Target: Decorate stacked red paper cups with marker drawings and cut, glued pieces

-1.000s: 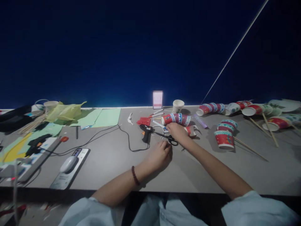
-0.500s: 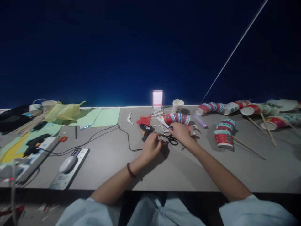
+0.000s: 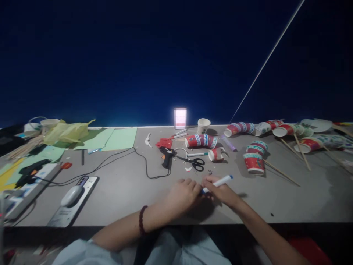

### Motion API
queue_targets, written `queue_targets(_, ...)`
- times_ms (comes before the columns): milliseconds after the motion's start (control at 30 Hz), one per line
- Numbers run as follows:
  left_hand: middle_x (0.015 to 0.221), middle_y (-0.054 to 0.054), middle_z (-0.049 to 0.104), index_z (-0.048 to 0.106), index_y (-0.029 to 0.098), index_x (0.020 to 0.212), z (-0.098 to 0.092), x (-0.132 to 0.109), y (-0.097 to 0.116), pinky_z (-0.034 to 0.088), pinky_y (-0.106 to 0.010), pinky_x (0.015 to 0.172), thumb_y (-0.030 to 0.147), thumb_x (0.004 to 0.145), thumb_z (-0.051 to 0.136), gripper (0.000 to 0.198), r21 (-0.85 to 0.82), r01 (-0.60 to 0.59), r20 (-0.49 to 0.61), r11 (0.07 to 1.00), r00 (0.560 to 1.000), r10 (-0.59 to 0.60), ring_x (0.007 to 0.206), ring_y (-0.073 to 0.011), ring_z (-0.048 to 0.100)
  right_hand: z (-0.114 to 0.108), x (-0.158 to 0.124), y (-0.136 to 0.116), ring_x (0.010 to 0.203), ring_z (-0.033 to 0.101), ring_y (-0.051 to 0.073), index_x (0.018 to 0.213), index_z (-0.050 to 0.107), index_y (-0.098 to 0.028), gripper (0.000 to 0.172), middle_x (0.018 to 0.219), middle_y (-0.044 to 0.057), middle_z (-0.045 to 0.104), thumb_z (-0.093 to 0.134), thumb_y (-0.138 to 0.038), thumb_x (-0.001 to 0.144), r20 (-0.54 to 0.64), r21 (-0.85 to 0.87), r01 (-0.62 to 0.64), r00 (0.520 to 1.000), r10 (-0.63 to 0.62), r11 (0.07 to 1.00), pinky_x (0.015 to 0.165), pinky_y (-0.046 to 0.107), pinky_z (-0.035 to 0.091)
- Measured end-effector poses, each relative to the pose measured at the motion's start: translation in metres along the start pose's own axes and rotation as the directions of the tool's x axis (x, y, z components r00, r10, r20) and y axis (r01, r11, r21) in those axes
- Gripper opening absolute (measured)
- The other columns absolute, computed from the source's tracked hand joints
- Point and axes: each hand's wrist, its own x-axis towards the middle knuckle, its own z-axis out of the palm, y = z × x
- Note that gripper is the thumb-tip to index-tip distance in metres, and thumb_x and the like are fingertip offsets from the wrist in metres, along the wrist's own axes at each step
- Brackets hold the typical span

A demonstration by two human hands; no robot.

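A white marker (image 3: 222, 181) with blue ends is held low over the front of the table. My right hand (image 3: 220, 191) is closed around its barrel. My left hand (image 3: 183, 194) has its fingers curled at the marker's lower blue end, partly hiding it. Beyond the hands lie black-handled scissors (image 3: 198, 164) and a black glue gun (image 3: 166, 159) with its cord. Near the scissors are a cut red paper cup piece (image 3: 216, 154), a second white marker (image 3: 198, 154) and a small paper scrap (image 3: 188, 169).
Stacked printed cups (image 3: 200, 141) lie behind the scissors, near a white cup (image 3: 203, 126). More cup stacks (image 3: 255, 158) with wooden sticks are at right. On the left are a phone (image 3: 66, 217) under a white mouse (image 3: 72, 195), a power strip (image 3: 33, 195) and green paper (image 3: 119, 139).
My right hand has brought the marker from among the scissors and cups toward me. My left hand has come back from beside the glue gun to meet it. The view has shifted slightly.
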Motion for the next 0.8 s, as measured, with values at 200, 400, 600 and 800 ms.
queue_targets(200,0.069,-0.001,0.057,0.052,0.020,0.087,-0.023,-0.027,0.017,0.034,-0.031,0.053,0.038,0.093,0.042,0.021,0.001,-0.139,-0.135,0.990,0.981,0.138,0.064,-0.0165,0.053,0.021,-0.042,-0.013,0.047,0.052,0.011,0.084,0.058,-0.019,0.037,0.055,-0.002,0.056,0.051,-0.056,0.082,0.087,0.111,0.005,0.996,-0.015,0.994,0.046,0.022,0.041)
queue_targets(400,0.056,0.000,0.048,0.046,0.021,0.069,-0.055,-0.044,0.007,0.029,-0.031,0.046,0.034,0.095,0.031,0.032,0.076,-0.150,-0.304,0.986,0.938,0.166,0.053,-0.0151,0.045,-0.013,-0.061,-0.032,0.036,0.037,0.012,0.060,0.054,-0.022,0.051,0.044,0.001,0.042,0.043,-0.069,0.076,-0.203,0.039,0.097,0.975,-0.087,0.994,0.035,0.026,0.029)
queue_targets(600,0.069,-0.001,0.061,0.049,0.021,0.075,-0.048,-0.072,-0.037,0.042,-0.028,0.052,0.024,0.091,0.043,0.017,0.118,0.071,-0.165,0.990,0.985,-0.051,0.063,-0.0162,0.055,-0.072,-0.048,-0.032,0.049,0.044,0.016,0.077,0.050,-0.025,0.029,0.061,0.004,0.048,0.048,-0.055,0.080,-0.703,-0.007,0.239,0.690,-0.175,0.971,0.043,0.031,0.032)
queue_targets(800,0.114,-0.013,0.063,0.056,0.015,0.099,0.011,-0.021,-0.022,0.049,-0.034,0.082,0.030,0.090,0.050,0.019,0.030,-0.107,0.029,0.994,0.994,0.106,0.102,-0.0221,0.059,0.003,0.047,0.008,0.063,0.057,0.015,0.078,0.052,-0.022,0.033,0.067,-0.001,0.058,0.067,-0.049,0.067,-0.222,0.401,0.114,0.975,-0.024,0.909,0.057,0.027,0.047)
